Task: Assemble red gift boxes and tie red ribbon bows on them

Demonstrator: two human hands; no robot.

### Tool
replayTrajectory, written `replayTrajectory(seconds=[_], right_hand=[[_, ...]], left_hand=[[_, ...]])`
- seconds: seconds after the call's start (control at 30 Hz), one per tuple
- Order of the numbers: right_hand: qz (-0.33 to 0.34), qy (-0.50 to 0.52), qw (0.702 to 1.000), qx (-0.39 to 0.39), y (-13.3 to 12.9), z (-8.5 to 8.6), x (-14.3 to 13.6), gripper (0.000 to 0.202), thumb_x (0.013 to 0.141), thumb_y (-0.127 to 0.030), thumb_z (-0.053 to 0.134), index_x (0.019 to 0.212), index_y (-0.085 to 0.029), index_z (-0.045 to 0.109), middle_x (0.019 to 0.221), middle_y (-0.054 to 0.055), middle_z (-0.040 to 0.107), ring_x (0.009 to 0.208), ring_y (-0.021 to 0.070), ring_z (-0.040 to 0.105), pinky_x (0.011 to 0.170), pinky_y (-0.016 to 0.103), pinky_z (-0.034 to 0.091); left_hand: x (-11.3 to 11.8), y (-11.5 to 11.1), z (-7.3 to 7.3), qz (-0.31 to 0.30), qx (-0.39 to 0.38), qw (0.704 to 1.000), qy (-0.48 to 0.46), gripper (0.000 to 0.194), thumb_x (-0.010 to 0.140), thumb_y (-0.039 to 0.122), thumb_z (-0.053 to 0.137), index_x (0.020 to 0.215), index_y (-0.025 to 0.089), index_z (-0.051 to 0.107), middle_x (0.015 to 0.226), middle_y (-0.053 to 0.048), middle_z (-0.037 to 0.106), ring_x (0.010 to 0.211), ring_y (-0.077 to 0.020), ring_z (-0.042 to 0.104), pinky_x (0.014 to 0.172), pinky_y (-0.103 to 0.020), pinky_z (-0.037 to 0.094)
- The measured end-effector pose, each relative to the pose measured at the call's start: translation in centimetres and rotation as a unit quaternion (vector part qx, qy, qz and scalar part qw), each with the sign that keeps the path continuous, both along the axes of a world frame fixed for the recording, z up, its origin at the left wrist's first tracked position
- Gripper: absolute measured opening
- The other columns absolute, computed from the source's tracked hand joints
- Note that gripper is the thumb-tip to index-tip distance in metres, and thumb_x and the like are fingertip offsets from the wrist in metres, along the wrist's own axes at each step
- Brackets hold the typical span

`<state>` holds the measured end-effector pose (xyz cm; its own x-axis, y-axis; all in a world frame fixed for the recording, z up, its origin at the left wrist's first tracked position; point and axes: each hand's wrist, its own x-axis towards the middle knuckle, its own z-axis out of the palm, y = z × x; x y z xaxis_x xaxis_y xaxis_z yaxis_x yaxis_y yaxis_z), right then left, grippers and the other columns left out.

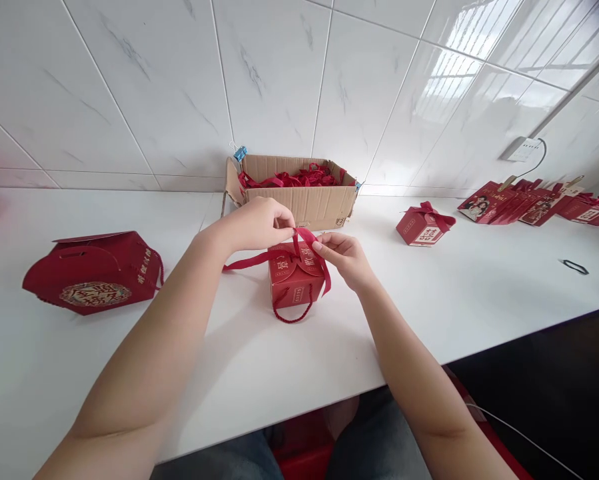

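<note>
A small red gift box (285, 291) with gold lettering stands upright on the white table, its twisted cord handle hanging down the front. A red ribbon (252, 261) crosses over its top, one tail trailing left and another falling at the right side. Just above the lid, my left hand (262, 225) pinches the ribbon with fingers closed. My right hand (343, 257) grips a loop of the same ribbon between thumb and fingers, at the box's right. Part of the lid is hidden under the ribbon.
Behind the gift box, a cardboard box (319, 203) holds many red ribbons. A larger red box (104, 277) lies at left. To the right are a bow-tied red box (424, 225), several flat red cartons (499, 203) and a small dark clip-like object (575, 267). The table's front edge runs below.
</note>
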<state>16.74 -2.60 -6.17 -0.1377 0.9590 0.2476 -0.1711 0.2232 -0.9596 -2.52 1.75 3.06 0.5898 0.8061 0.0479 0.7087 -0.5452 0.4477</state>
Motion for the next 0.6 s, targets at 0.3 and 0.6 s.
replayTrajectory(seconds=[0.3, 0.6], right_hand=[[-0.081, 0.016, 0.997, 0.003, 0.3, -0.5, -0.7, 0.027, 0.071, -0.043, 0.076, 0.082, -0.019, 0.071, 0.075, 0.002, 0.072, 0.07, 0.0141, 0.065, 0.068, 0.027, 0.053], [-0.057, 0.009, 0.998, -0.027, 0.3, -1.0, -1.2, 0.036, 0.067, -0.046, 0.077, 0.09, -0.019, 0.072, 0.069, 0.0, 0.067, 0.066, 0.014, 0.061, 0.067, 0.028, 0.051]], left_hand=[[1.4, -1.0, -0.3, -0.038, 0.034, 0.995, -0.088, 0.016, 0.078, 0.031, 0.059, 0.083, 0.019, 0.067, 0.073, -0.001, 0.067, 0.062, -0.0127, 0.058, 0.053, -0.023, 0.043], [1.6, -0.8, -0.5, -0.034, 0.064, 0.988, -0.138, 0.012, 0.075, 0.021, 0.058, 0.082, 0.017, 0.067, 0.074, -0.003, 0.067, 0.069, -0.014, 0.061, 0.059, -0.025, 0.048]])
